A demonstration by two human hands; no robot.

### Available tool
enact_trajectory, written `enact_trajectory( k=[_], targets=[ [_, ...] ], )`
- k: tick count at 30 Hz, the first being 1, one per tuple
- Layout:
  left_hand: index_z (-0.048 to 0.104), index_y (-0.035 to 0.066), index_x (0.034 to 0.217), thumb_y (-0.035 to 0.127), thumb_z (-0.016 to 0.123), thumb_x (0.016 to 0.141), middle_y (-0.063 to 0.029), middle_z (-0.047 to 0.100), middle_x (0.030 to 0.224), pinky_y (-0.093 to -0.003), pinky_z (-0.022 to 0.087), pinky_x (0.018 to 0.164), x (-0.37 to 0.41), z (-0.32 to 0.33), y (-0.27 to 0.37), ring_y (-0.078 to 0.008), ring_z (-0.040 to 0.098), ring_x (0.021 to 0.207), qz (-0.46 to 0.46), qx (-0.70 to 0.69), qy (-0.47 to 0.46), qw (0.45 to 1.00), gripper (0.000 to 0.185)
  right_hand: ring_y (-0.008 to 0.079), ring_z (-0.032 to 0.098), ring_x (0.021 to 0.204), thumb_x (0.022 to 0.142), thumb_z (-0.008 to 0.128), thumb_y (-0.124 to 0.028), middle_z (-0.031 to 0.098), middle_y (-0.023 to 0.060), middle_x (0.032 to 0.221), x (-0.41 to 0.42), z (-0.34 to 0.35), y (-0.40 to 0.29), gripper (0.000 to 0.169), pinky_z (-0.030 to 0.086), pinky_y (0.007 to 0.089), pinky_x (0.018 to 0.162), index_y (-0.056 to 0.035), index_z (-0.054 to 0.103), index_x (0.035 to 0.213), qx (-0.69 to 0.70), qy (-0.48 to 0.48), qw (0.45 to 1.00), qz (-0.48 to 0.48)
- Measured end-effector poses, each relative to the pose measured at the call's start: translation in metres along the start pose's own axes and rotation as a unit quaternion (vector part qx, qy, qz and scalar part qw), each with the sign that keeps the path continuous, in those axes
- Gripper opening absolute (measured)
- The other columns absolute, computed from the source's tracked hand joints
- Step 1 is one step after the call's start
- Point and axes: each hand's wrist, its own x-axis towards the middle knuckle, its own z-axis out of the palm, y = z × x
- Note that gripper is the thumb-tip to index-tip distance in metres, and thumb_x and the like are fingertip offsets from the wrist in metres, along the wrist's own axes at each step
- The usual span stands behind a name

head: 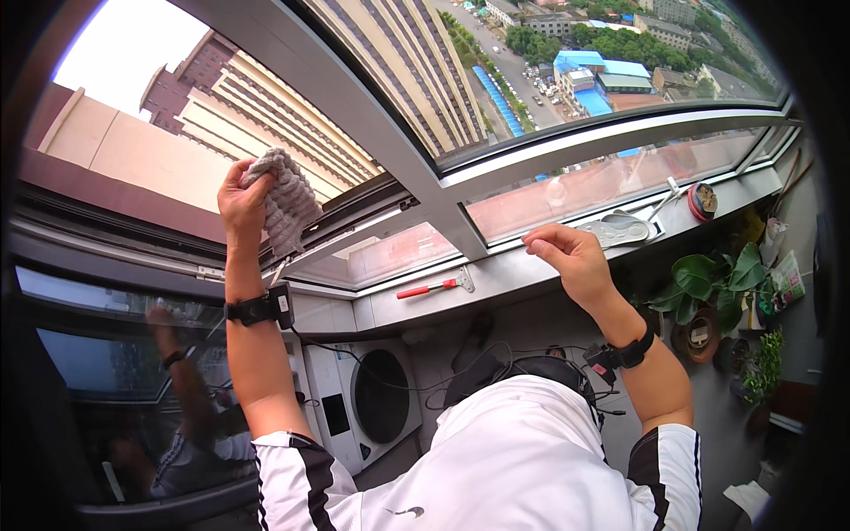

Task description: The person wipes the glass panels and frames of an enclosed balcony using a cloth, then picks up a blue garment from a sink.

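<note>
My left hand point(244, 196) is raised in front of the window opening at the left and grips a grey, ribbed knitted cloth point(285, 199), which hangs down to the right of the fingers. Nothing shows in my right hand point(563, 255), held above the window sill with thumb and forefinger close together and the fingers curled. Between the two hands, a scraper with a red handle point(431, 289) lies on the white sill point(392, 308). Each wrist wears a black strap with a small box and a cable.
Grey shoe insoles point(614, 229) and a round red-rimmed container point(702, 201) sit on the sill at the right. Potted plants point(697, 332) stand on the floor below. A white washing machine point(362, 398) is at the lower left. Window frame bars point(435, 192) rise ahead; cables hang near my waist.
</note>
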Motion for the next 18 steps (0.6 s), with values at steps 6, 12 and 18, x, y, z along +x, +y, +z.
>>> enact_trajectory(
  k=[6,12,18],
  targets=[
    [0.070,-0.001,0.115,0.015,0.075,0.089,-0.0077,0.073,0.098,-0.0326,0.056,0.080,0.171,0.093,-0.067,-0.0178,0.068,0.090,0.049,0.187,-0.371,0.908,0.031,0.0105,0.067,0.078,0.098,0.066,-0.010,0.072,0.0050,0.090,-0.006,-0.043,0.045,0.015,0.056,0.0250,0.075,0.0021,0.072,0.104,-0.036,0.239,0.969,0.051],
    [0.075,-0.002,0.108,0.008,0.078,0.081,-0.0099,0.074,0.088,-0.0314,0.053,0.079,0.130,0.252,-0.092,-0.0144,0.067,0.082,-0.002,0.254,-0.699,0.669,0.028,0.0087,0.065,0.073,0.100,0.065,-0.015,0.071,0.0036,0.088,-0.051,-0.023,0.090,0.017,0.051,0.0223,0.069,-0.0011,0.073,0.104,-0.091,0.425,0.895,0.098],
    [0.075,-0.001,0.107,0.011,0.081,0.086,-0.0092,0.074,0.089,-0.0303,0.053,0.080,0.134,0.246,-0.077,-0.0113,0.065,0.083,-0.052,0.230,-0.744,0.625,0.025,0.0084,0.064,0.072,0.101,0.063,-0.019,0.070,0.0031,0.086,-0.073,-0.014,0.111,0.020,0.050,0.0221,0.067,-0.0014,0.072,0.104,-0.075,0.499,0.855,0.118]
  ],
)
